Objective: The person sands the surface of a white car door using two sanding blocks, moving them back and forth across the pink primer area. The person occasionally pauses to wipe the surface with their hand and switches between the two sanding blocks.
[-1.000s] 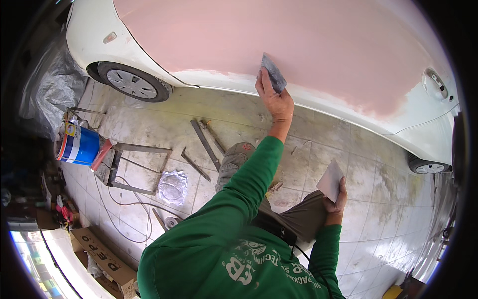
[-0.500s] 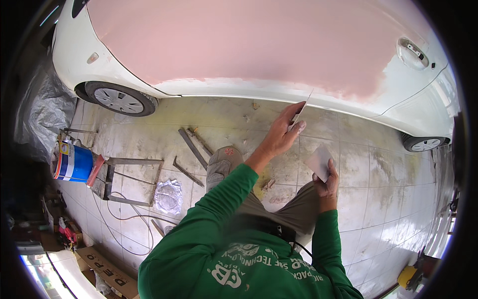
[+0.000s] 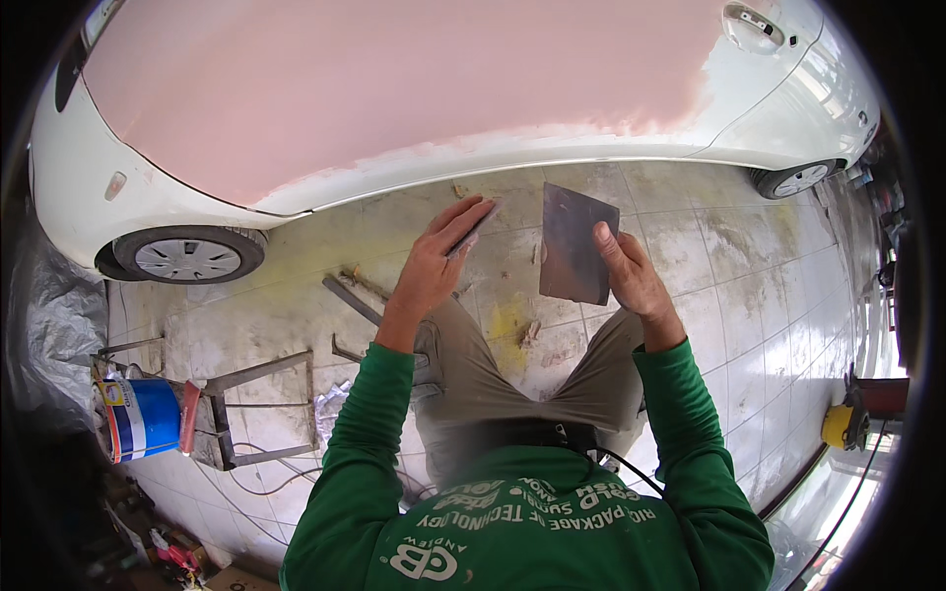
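My left hand (image 3: 429, 276) grips a thin dark flat piece (image 3: 469, 230), seen almost edge-on, between its thumb and fingers, above my knee. Just to its right, my right hand (image 3: 636, 281) holds a larger rectangular dark grey sheet (image 3: 576, 241), thumb on its upper face. The two held pieces are apart, in front of my body over the tiled floor. Beyond them is the side of a white car (image 3: 414, 172), with a broad pink coated area (image 3: 394, 74) on its door and a handle (image 3: 759, 30) at the upper right.
A blue bucket (image 3: 148, 419) lies on or beside a metal frame (image 3: 266, 366) at the left, near a crumpled silver cover (image 3: 64, 325). Loose bars (image 3: 350, 303), hoses and a foil piece (image 3: 330, 404) lie on the floor (image 3: 759, 345). A yellow object (image 3: 840, 424) sits at the right.
My left hand has come back from the car door and turned its piece edge-on. My right hand has risen beside it, tilting its sheet to show a darker face. My view has shifted.
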The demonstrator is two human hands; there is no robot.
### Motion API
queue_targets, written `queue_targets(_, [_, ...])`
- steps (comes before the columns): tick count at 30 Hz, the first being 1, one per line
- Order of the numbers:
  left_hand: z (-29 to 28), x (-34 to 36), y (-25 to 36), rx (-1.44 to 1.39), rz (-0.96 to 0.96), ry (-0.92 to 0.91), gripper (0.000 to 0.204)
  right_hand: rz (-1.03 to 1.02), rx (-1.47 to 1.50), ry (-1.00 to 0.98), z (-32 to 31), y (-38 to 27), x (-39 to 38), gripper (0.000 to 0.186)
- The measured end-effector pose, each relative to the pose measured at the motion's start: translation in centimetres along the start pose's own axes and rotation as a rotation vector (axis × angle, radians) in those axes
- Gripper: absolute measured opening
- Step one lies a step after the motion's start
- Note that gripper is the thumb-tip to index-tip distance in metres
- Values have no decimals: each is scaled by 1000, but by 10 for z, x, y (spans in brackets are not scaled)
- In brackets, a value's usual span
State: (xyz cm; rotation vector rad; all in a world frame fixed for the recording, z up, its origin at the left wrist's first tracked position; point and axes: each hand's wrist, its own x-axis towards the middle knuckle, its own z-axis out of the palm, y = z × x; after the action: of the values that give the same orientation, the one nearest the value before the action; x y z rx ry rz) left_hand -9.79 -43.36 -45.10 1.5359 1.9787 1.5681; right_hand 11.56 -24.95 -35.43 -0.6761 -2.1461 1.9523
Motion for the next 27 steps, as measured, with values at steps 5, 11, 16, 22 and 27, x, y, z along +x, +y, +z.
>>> queue_targets(5, [31, -9, 23, -162, 127, -174, 53, -193, -415, 224, 44, 13, 23, 58])
queue_targets(11, [-1, -43, 7, 59, 183, -517, 62, 84, 651, 581, 23, 48, 8, 45])
queue_targets(16, [-48, -12, 76, -300, 243, -212, 52, 30, 858, 383, 50, 36, -9, 45])
queue_targets(22, [-47, -17, 0, 438, 297, -326, 38, -56, 977, 245, 78, -7, -31, 43])
queue_targets(27, [-31, -6, 23, -40, 242, -81, 54, -99, -220, 260, 70, -33, -25, 40])
